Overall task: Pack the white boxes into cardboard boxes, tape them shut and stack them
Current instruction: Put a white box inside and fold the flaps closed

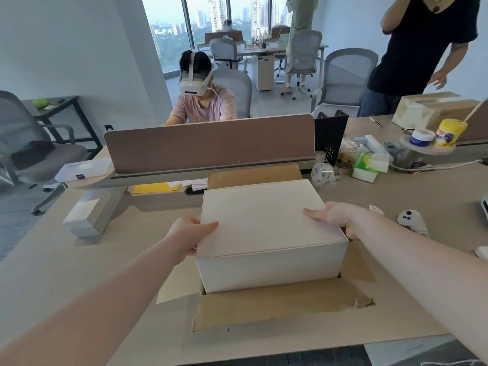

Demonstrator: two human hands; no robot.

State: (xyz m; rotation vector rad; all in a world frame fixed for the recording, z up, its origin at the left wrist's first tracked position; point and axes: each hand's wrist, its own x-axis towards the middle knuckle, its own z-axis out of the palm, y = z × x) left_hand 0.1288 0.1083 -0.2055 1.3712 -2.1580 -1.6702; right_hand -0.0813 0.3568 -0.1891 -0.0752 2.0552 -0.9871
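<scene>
A large white box (266,233) sits partway down in an open cardboard box (277,305) whose flaps are spread out on the desk. My left hand (190,233) grips the white box's left side, thumb on its lid. My right hand (338,217) grips its right side, thumb on top and fingers down the side. Most of the cardboard box's inside is hidden by the white box.
A roll of clear tape (323,173) stands behind the box by the desk divider (208,143). A tissue pack (368,166), jars (449,133) and a white controller (412,221) lie to the right. A headset wearer sits opposite; another person stands at far right.
</scene>
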